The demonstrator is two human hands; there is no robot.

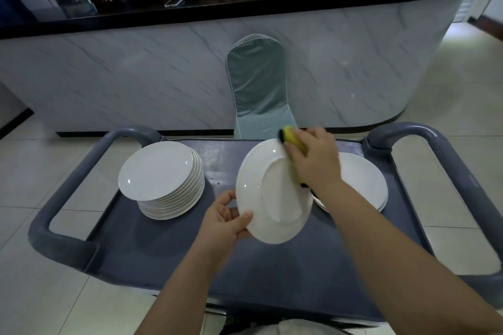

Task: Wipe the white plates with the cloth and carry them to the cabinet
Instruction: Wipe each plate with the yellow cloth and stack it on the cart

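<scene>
Left hand point(221, 221) pinches rim of tilted white plate point(269, 196) above grey cart point(168, 258). Right hand point(315, 158) presses yellow cloth point(295, 141) to plate's underside. Plate stacks point(163, 179) flank both sides.

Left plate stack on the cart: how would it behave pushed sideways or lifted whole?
Probably heavy: the plate stack holds roughly ten plates, so lifting it whole likely calls for a two-handed lift. The glossy glaze suggests upper plates could slide if pushed high. Looks like rigid ceramic, likely to chip if knocked.

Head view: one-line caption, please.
Left hand holds a white plate above the cart; right hand wipes it with a yellow cloth.
</scene>
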